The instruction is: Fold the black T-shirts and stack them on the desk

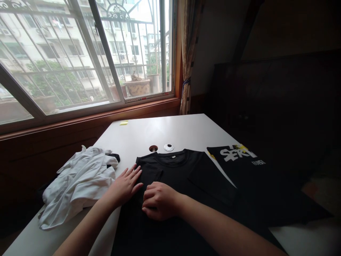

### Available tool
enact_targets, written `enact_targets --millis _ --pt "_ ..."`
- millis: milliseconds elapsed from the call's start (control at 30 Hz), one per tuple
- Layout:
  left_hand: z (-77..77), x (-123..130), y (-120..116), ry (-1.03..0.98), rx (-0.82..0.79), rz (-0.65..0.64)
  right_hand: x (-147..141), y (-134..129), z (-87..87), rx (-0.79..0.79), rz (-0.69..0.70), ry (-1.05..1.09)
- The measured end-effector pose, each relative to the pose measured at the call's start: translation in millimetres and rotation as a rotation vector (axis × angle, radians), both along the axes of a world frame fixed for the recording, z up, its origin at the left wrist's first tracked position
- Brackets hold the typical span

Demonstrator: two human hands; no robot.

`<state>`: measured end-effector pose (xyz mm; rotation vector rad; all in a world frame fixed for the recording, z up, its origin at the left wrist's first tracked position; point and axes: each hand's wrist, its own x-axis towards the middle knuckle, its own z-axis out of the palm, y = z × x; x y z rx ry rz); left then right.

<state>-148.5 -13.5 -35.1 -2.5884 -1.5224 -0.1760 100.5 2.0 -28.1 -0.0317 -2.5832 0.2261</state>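
Observation:
A black T-shirt (173, 174) lies spread on the white table, its round neckline towards the far end. My left hand (126, 183) rests flat with fingers stretched out on the outer edge of its left sleeve. Beside it, my right hand (160, 201) is closed, knuckles up, on the shirt's left side just below that sleeve. Its fingers curl into the black cloth; the fingertips are partly hidden.
A crumpled pile of white clothes (82, 181), with some dark cloth, lies at the left table edge. At the right, another black shirt with white lettering (237, 154) hangs past the edge. The white table (181, 128) has a cable hole (153, 148) and a white round cover (168, 147).

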Motion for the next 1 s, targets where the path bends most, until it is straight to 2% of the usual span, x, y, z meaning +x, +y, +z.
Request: enact_targets --millis 167,267,333,433,500,567,767,1000 --pt "-2.6 -6 56 -0.006 -0.071 0.154 1 3 -1.1 -0.008 -0.003 0.01" --pt "1.8 -4 71 0.005 -0.072 0.194 1 5 -1.3 -0.024 -0.002 0.025" --pt "7.5 5 72 -0.005 -0.038 0.148 1 6 -1.2 -0.031 -0.002 0.033" --pt "15.5 28 64 -0.033 -0.004 -0.05 0 6 -1.2 -0.023 0.004 0.055" --pt "17.0 43 60 -0.051 -0.023 -0.191 0 6 -1.5 -0.014 0.012 0.07" --pt "14.0 53 60 -0.065 -0.06 -0.252 0 5 -1.8 -0.007 0.013 0.063" --pt "-3.6 54 74 -0.077 -0.092 -0.18 1 2 0.1 0.017 0.0 0.066" --pt "-6.4 52 74 -0.066 -0.042 -0.178 3 1 4.5 0.077 -0.061 0.086"
